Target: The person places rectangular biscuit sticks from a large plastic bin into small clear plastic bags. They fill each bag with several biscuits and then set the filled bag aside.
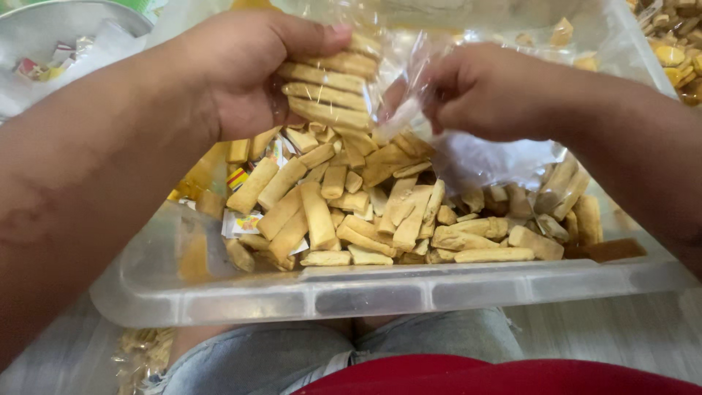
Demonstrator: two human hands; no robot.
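Seen from above: left hand (241, 73) closed around a stack of pale tan stick-shaped biscuits (325, 84), thumb across the top, fingers hidden behind. Right hand (486, 91) just beside, pinching shut on the crinkled mouth of a clear plastic bag (482, 157) that wraps that stack and hangs below the wrist. Underneath both, a translucent plastic tub (307, 292) heaped with loose biscuits (380, 212) of the same kind, short, flat-ended, golden-beige, lying crisscross, a few small colourful paper slips (245, 223) among them.

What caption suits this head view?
Left hand slides stacked biscuit sticks into clear bag held by right hand.
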